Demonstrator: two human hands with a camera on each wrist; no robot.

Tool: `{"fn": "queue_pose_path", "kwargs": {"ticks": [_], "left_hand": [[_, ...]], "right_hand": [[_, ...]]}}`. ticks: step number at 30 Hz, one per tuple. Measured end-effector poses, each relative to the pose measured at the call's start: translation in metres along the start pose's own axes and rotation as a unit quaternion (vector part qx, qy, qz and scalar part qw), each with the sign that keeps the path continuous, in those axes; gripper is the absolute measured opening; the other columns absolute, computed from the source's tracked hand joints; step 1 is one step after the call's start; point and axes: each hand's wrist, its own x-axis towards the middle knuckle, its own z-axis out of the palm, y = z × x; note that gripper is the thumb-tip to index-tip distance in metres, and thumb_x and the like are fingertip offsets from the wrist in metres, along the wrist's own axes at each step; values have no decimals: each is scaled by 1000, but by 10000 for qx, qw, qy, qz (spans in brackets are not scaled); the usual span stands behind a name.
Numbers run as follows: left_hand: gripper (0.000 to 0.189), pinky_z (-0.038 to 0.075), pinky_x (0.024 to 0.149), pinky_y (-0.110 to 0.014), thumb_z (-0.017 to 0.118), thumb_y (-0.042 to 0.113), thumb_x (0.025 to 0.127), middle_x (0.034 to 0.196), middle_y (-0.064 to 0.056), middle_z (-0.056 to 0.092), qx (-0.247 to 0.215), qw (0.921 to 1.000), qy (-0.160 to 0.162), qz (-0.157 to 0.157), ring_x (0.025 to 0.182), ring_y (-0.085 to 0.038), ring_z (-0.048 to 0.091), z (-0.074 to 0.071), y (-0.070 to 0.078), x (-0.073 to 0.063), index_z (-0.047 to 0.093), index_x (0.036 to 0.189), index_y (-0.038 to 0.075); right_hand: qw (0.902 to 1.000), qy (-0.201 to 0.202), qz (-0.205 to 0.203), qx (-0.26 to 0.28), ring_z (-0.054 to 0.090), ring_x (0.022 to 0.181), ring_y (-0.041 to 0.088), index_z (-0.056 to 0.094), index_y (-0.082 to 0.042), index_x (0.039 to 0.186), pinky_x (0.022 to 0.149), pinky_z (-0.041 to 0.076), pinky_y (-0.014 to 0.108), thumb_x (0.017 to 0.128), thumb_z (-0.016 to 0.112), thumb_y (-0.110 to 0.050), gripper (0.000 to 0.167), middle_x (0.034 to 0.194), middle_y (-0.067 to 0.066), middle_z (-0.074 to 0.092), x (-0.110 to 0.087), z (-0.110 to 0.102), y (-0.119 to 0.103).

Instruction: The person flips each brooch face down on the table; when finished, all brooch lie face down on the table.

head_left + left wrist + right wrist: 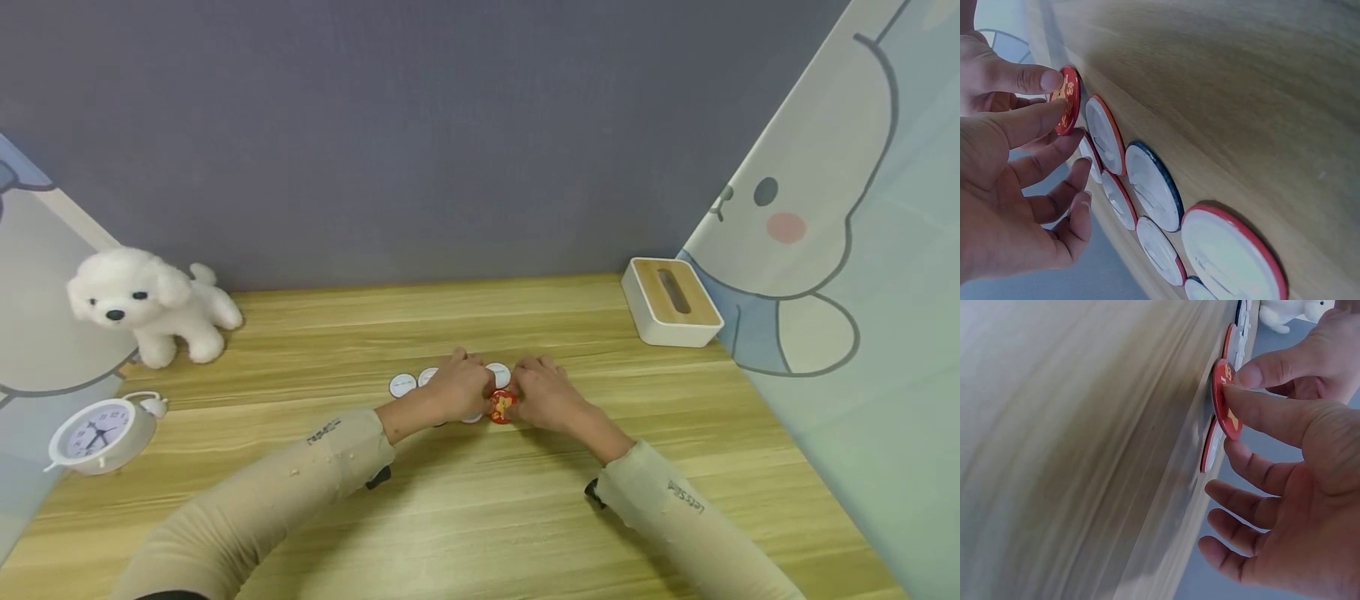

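Observation:
Both hands meet at a red button badge [502, 406] with a yellow figure on its face. My left hand [459, 388] pinches one side of it with thumb and forefinger; its other fingers curve loosely, as the left wrist view shows. From the opposite side my right hand [549, 395] holds the same badge [1220, 381], thumb on the printed face. The badge is tilted, overlapping a face-down one in the right wrist view. Several badges lie face down in two rows, showing white backs with pins, among them a red-rimmed badge [1229, 256] and a dark-blue-rimmed badge [1152, 187].
On the wooden table [465, 517], a white plush dog [161, 304] and a white alarm clock [101, 436] stand at the left. A tissue box [672, 302] with a wooden lid sits at the back right. A grey panel [450, 150] rises behind the table.

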Motion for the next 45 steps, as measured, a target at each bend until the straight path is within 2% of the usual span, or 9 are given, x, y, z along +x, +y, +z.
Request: {"fn": "queue_pose_path", "kwargs": {"ticks": [11,19,24,26,29,33,38,43,45], "left_hand": [[16,38,90,-38,72,29,93,87,5,71,-959,9951,-235,73,90,-19,53,-3,0,1,75,83,17],[23,42,70,-32,66,28,96,81,1,66,-1903,9793,-407,-562,95,-26,48,-10,-2,3,75,77,19],[26,41,74,-34,64,27,97,78,-1,65,-2012,9758,-431,-746,97,-29,49,-15,-2,4,75,75,18],[26,39,74,-33,64,25,96,75,1,63,-1987,9760,-397,-792,94,-26,48,-16,-2,3,75,74,17],[30,37,62,-27,62,24,96,60,6,53,-1974,9759,-408,-837,72,-19,47,-17,-2,3,75,72,11],[37,25,43,-22,60,22,96,47,9,35,-2131,9715,-500,-913,44,-8,30,-16,-2,3,67,62,7],[39,26,43,-21,59,22,96,47,9,35,-2255,9676,-499,-1015,43,-7,30,-16,-3,3,60,59,12],[34,26,43,-20,57,23,95,50,8,38,-2326,9644,-509,-1148,44,-6,29,-15,-6,3,60,63,11],[31,26,43,-20,55,23,95,53,8,49,-2388,9624,-504,-1191,45,-6,28,-15,-7,4,63,67,11]], "right_hand": [[9991,158,-252,308,49,110,32,63,-15,81,95,39,55,82,82,-26,22,129,9,61,-6,1,7],[9947,943,-399,7,50,119,33,63,-12,100,96,42,51,84,79,-39,35,128,9,61,-16,5,-2],[9914,1167,-557,-207,51,118,34,62,-12,96,93,43,50,81,80,-49,43,123,9,61,-19,8,-8],[9911,1169,-590,-243,51,116,33,61,-13,94,90,43,48,80,80,-52,45,121,8,61,-19,9,-9],[9908,1176,-604,-273,51,115,32,61,-13,94,89,42,47,78,81,-54,48,121,7,61,-19,11,-11],[9903,1187,-610,-391,50,117,31,63,-13,94,90,41,48,77,81,-57,50,124,7,60,-18,13,-12],[9892,1232,-675,-428,50,120,33,63,-12,92,91,41,49,78,80,-55,49,129,9,60,-17,14,-13],[9854,1456,-765,-432,51,122,33,65,-13,90,95,43,52,83,79,-41,32,130,11,61,-18,14,-12],[9831,1579,-825,-426,51,121,32,67,-14,89,94,43,51,84,77,-33,22,129,10,62,-19,13,-12]]}}
